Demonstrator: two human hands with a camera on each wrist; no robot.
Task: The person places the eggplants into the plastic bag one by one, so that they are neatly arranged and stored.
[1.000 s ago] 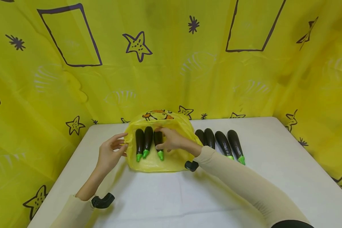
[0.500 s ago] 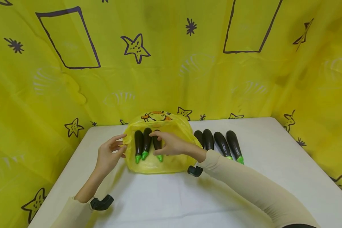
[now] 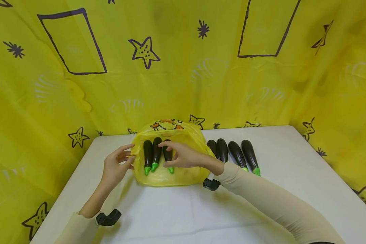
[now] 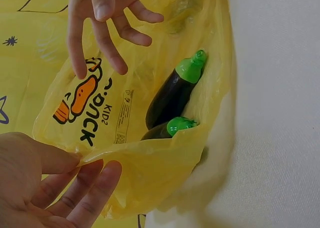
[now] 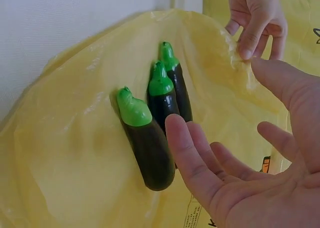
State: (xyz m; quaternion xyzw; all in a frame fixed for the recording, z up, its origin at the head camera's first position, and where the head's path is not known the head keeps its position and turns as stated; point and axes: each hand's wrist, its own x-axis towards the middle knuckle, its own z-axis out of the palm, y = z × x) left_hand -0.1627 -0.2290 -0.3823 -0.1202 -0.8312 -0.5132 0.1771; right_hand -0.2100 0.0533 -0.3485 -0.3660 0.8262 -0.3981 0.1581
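A thin yellow plastic bag [image 3: 164, 180] lies on the table with its mouth facing me. Inside are three eggplants, dark with bright green stem ends: a left one [image 3: 147, 152], a middle one [image 3: 157, 149] and a right one [image 3: 167, 155] set slightly apart. My left hand [image 3: 116, 165] pinches the left edge of the bag's mouth between thumb and fingers, as the left wrist view shows. Over the right eggplant hovers my right hand [image 3: 184, 155], fingers spread and holding nothing; in the right wrist view that eggplant [image 5: 150, 155] lies just beyond the fingertips.
Several more eggplants [image 3: 250, 156] lie in a row on the white table [image 3: 280, 149], right of the bag and partly behind my right forearm. A yellow patterned curtain [image 3: 170, 84] hangs along the back and sides.
My right hand has let go of the right eggplant and drawn back slightly to the right, its fingers spreading. The left hand keeps its place on the bag's edge.
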